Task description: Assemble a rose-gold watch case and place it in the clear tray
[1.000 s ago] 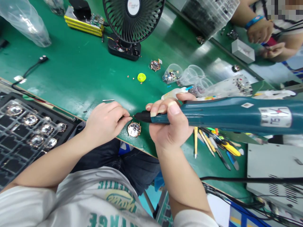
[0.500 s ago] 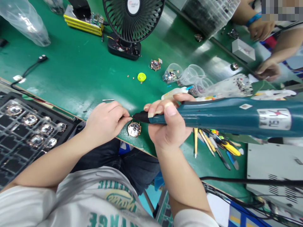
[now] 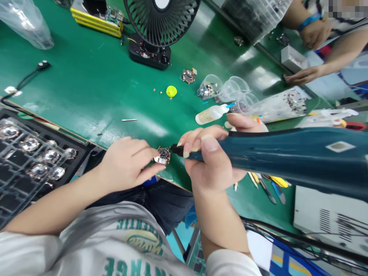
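My right hand (image 3: 211,155) is wrapped round a teal electric screwdriver (image 3: 276,153) with a black nose. The nose points left and ends just right of a small round watch (image 3: 162,156) with a gold-coloured rim and dark inner parts showing. My left hand (image 3: 132,163) pinches the watch's left side between thumb and fingers near the front edge of the green table (image 3: 86,96). Whether the screwdriver's bit touches the watch is too small to tell. A thin metal rod (image 3: 129,120) lies beyond my left hand.
A black fan (image 3: 152,50) stands at the back. Plastic cups (image 3: 209,86), a dropper bottle (image 3: 212,114) and a yellow-green cap (image 3: 171,91) are ahead. At left is a tray (image 3: 31,184) of watches, at right a grey box (image 3: 324,214). A co-worker's hands (image 3: 307,74) are at far right.
My left hand has moved from the screwdriver's tip down to the watch and taken hold of its edge. The screwdriver's nose has shifted slightly right and down. The co-worker's hand has moved left.
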A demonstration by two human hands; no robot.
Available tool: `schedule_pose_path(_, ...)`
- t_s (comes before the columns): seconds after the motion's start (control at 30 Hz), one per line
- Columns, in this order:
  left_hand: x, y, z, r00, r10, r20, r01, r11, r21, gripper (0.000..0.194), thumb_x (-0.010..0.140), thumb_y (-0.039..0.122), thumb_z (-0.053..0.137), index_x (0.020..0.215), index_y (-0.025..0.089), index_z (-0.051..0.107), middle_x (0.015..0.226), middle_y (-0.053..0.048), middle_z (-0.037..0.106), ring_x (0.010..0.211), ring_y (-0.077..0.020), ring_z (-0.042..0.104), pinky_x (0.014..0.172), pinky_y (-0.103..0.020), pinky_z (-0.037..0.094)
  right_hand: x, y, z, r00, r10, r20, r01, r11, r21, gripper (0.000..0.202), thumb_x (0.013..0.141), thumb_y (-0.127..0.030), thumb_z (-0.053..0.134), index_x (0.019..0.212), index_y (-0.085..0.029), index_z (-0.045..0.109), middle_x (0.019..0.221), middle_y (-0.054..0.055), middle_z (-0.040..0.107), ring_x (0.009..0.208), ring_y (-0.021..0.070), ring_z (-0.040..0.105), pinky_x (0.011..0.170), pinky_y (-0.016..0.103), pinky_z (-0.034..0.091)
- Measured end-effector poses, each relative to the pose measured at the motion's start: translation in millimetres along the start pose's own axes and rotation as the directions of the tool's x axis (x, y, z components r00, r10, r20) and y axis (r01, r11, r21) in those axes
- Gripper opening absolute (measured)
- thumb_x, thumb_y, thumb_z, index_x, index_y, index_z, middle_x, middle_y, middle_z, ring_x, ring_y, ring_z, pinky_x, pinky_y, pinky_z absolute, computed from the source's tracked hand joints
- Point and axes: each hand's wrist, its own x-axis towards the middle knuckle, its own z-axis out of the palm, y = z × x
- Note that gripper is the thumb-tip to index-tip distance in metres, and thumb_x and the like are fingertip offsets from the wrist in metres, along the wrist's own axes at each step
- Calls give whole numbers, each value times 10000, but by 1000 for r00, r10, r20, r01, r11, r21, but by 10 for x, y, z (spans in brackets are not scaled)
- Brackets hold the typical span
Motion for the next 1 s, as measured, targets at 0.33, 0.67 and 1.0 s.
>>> schedule_pose_path(0.33,28,164,74,997,45,61,-53,989,135,276,1056,362,636,1170,130,735,794,-39,734,676,-223,703,618,-409,456,-50,-9,-28,991,-135,13,135,991,17,246,870,-189,781,1032,-319,648,590,-143,638,392,109,570,484,267,561)
schedule_pose_path(0.67,33,171,44,996,-30,89,24,997,71,250,1070,376,611,1095,150,714,851,-92,769,729,-266,748,641,-434,530,-89,40,-33,993,-102,61,102,995,8,271,910,-235,784,1076,-366,614,614,-151,634,416,129,577,496,310,564)
schedule_pose_path(1.0,37,145,56,997,-41,73,38,998,45,286,1074,429,604,1039,162,699,837,-89,761,709,-277,728,629,-437,528,-118,123,-54,992,-91,86,93,996,-19,248,968,-306,775,1111,-390,591,645,-139,631,443,128,589,504,314,562)
